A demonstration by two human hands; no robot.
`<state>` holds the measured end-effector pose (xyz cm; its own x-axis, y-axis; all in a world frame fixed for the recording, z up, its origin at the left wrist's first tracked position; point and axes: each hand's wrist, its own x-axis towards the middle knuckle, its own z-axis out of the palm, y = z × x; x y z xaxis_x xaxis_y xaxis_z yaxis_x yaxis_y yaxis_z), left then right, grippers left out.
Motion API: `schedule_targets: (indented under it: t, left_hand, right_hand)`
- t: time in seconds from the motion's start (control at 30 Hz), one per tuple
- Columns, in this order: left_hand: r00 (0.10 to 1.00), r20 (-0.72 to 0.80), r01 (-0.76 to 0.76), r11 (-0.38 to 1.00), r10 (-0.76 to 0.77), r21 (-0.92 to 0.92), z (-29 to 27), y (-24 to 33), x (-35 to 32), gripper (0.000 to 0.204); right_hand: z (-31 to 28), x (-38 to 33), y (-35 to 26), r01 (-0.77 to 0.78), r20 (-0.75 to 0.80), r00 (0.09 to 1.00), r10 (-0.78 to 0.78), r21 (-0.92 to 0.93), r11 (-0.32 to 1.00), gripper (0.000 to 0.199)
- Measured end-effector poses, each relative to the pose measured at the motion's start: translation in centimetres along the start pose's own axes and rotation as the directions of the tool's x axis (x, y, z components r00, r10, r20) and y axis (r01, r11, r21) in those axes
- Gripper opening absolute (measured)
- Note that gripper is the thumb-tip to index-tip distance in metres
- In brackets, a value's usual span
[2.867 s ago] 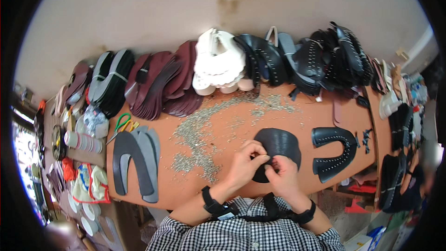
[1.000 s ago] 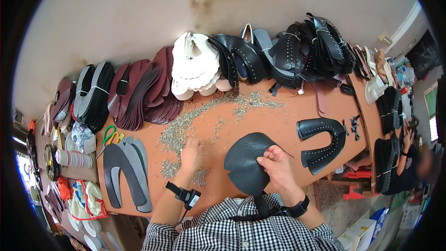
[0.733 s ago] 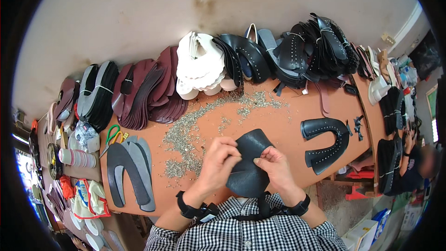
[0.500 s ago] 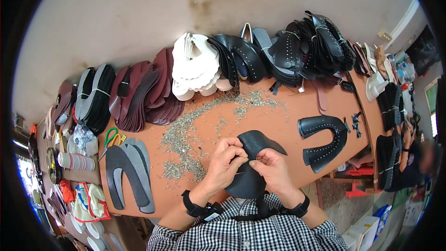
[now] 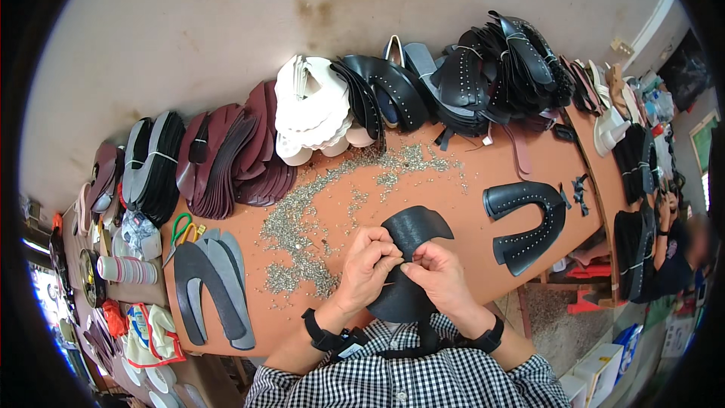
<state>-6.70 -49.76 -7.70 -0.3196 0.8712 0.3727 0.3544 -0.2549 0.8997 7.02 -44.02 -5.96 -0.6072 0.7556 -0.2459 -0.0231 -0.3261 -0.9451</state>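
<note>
Both hands pinch a curved black leather shoe upper above the orange counter.
Left hand and right hand fingers grasp its edge; the piece could slip, perhaps scattering the small silver studs nearby.

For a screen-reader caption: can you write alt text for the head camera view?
Both hands, left hand and right hand, pinch a curved black leather shoe upper piece over an orange worktable strewn with small silver metal studs. Stacks of black, maroon and white leather pieces line the far edge.

Black leather piece, seemingly silver studs, orange table.
</note>
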Motion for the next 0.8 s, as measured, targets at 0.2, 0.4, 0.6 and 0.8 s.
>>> schedule_targets:
  t: [0.2, 0.4, 0.6, 0.8]
  left_hand:
    - [1.000, -0.017, 0.023, 0.998, -0.024, -0.053, -0.1, -0.2, -0.3, 0.013]
    - [0.993, -0.015, 0.113, 0.985, -0.116, -0.127, 0.0, -0.8, -0.5, 0.010]
    - [0.976, -0.038, 0.205, 0.958, -0.216, -0.201, 0.6, -1.5, -0.7, 0.006]
    - [0.957, -0.092, 0.228, 0.910, -0.275, -0.347, 1.7, -1.7, -1.1, 0.012]
  right_hand:
    - [0.1, 0.4, 0.5, -0.042, 0.019, 0.999, 0.041, 0.062, 0.997, 0.006]
    - [0.1, 0.7, 1.0, -0.031, 0.009, 0.999, 0.031, 0.023, 0.999, 0.006]
    - [0.0, 0.8, 1.0, 0.007, -0.028, 1.000, -0.012, -0.183, 0.983, 0.009]
    - [-0.3, 0.4, 1.0, 0.029, -0.021, 0.999, -0.033, -0.183, 0.983, 0.010]
